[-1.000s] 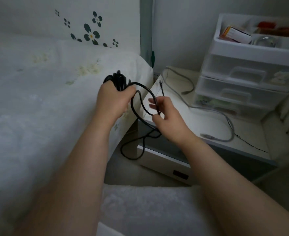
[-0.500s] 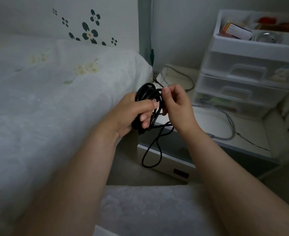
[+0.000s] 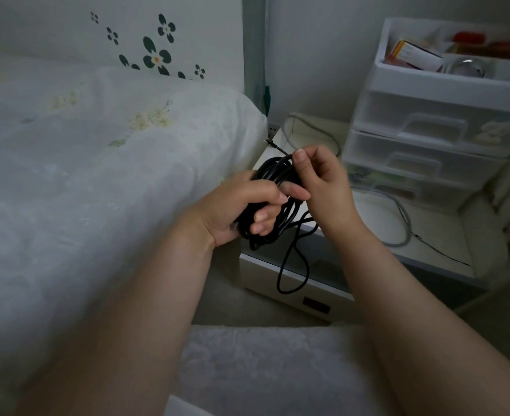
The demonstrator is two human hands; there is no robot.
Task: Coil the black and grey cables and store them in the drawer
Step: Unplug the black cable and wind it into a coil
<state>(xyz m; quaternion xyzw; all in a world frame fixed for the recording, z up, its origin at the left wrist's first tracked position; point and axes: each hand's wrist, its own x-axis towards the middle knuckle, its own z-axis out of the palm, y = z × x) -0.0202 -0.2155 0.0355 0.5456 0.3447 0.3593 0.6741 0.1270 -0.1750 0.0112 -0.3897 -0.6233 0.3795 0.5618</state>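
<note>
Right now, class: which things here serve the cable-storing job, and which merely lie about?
Job: black cable, gripped by left hand, pinched by right hand; grey cable; open drawer.

Lying about: bed; plastic drawer unit; orange box.

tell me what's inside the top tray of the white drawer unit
The top tray of the drawer unit holds an orange-and-white box, a clear round item and something red; anything under them is hidden.

A bundle of black cable (image 3: 273, 187) is gripped in the left hand (image 3: 241, 211), while its upper strand is pinched by the right hand (image 3: 323, 181). One loop is left hanging over the open drawer (image 3: 296, 283). A grey cable (image 3: 398, 217) is seen lying on the nightstand (image 3: 446, 244).
</note>
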